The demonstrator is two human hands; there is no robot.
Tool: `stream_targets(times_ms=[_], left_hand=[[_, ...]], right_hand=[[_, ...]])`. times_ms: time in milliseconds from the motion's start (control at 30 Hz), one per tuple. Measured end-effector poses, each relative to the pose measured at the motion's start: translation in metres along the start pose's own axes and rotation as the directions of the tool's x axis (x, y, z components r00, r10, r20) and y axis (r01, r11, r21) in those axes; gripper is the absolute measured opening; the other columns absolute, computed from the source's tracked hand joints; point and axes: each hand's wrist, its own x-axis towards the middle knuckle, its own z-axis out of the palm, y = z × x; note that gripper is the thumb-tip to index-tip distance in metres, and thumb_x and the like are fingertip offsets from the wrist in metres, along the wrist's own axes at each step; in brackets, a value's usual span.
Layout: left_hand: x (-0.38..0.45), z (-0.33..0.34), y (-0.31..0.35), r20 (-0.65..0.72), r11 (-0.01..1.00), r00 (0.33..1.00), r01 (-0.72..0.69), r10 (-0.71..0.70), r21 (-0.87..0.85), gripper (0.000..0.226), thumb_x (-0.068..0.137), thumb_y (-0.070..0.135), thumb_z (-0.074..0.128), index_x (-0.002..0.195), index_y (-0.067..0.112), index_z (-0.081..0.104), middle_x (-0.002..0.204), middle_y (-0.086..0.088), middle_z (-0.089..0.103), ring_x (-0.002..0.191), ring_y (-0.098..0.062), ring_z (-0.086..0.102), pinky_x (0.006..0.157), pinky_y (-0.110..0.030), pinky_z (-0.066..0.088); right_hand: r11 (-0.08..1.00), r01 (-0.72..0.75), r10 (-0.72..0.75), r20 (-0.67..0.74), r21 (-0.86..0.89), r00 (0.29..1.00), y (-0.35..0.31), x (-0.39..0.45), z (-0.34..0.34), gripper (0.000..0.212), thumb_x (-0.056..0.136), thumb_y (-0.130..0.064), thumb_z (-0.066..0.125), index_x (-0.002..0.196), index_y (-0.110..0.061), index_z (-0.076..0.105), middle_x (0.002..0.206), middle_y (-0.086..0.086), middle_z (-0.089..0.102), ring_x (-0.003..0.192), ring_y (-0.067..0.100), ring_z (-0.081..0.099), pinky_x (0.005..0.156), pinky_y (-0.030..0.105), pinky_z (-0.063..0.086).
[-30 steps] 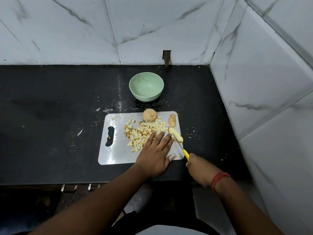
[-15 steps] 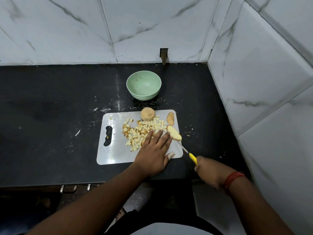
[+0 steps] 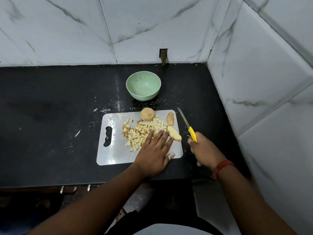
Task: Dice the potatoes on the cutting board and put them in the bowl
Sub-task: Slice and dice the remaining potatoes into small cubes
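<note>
Fingers of the flat left hand (image 3: 155,156) rest against diced potatoes (image 3: 142,131) on the cutting board (image 3: 110,153); right hand (image 3: 203,150) grips the knife (image 3: 187,125), whose blade could nick them. Bowl (image 3: 143,85) sits empty behind.

One head-worn camera is looking forward and steeply down from close above a black counter (image 3: 50,116), facing the tiled corner, taking in both forearms reaching in from the bottom edge.
</note>
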Motion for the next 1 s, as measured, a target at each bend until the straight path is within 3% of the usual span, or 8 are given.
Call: stream_targets(times_ms=[133, 300, 567, 833, 1000], left_hand=[[0.002, 0.001, -0.001, -0.008, 0.999, 0.999, -0.038, 0.038, 0.033, 0.068, 0.107, 0.057, 0.022, 0.156, 0.015, 0.042, 0.161, -0.015, 0.04, 0.152, -0.033, 0.029, 0.124, -0.059, 0.017], [0.002, 0.004, -0.003, -0.01, 0.995, 0.996, -0.087, 0.088, 0.05, 0.069, 0.105, 0.058, 0.032, 0.156, 0.014, 0.041, 0.158, -0.015, 0.043, 0.152, -0.034, 0.03, 0.125, -0.06, 0.015], [0.002, 0.006, -0.003, 0.014, 0.997, 0.997, -0.076, 0.076, 0.029, 0.076, 0.105, 0.063, 0.019, 0.161, 0.012, 0.03, 0.167, -0.018, 0.025, 0.158, -0.032, 0.015, 0.127, -0.055, 0.01], [0.006, 0.004, -0.002, -0.015, 0.996, 0.996, -0.085, 0.085, 0.009, 0.08, 0.103, 0.068, 0.024, 0.159, 0.012, 0.034, 0.158, -0.016, 0.041, 0.152, -0.033, 0.028, 0.127, -0.054, 0.012], [0.005, 0.005, 0.0, -0.078, 0.993, 0.99, -0.116, 0.117, 0.019, 0.078, 0.103, 0.068, 0.032, 0.153, 0.009, 0.044, 0.146, -0.014, 0.05, 0.143, -0.032, 0.038, 0.126, -0.053, 0.017]], right_hand=[[0.982, 0.104, -0.135, -0.199, -0.158, 0.971, -0.01, 0.027, 0.018, 0.017, 0.103, -0.024, 0.039, 0.103, -0.015, 0.052, 0.091, 0.007, 0.062, 0.08, 0.024, 0.06, 0.07, 0.037, 0.051], [0.95, 0.139, -0.18, -0.129, -0.279, 0.975, -0.005, 0.045, 0.031, 0.011, 0.097, -0.024, 0.052, 0.105, -0.018, 0.046, 0.093, 0.007, 0.064, 0.085, 0.028, 0.062, 0.071, 0.034, 0.048], [0.925, 0.215, -0.272, -0.151, -0.315, 0.95, -0.002, 0.058, 0.032, 0.01, 0.095, -0.024, 0.055, 0.095, -0.023, 0.046, 0.088, 0.001, 0.062, 0.081, 0.024, 0.062, 0.073, 0.039, 0.052], [0.906, 0.295, -0.344, -0.121, -0.305, 0.931, 0.006, 0.067, 0.032, 0.016, 0.095, -0.023, 0.057, 0.11, -0.023, 0.054, 0.098, 0.001, 0.064, 0.085, 0.021, 0.06, 0.072, 0.032, 0.047], [0.901, 0.297, -0.351, -0.128, -0.315, 0.928, 0.006, 0.073, 0.032, 0.017, 0.094, -0.022, 0.059, 0.11, -0.024, 0.055, 0.101, 0.0, 0.064, 0.091, 0.022, 0.061, 0.078, 0.035, 0.051]])
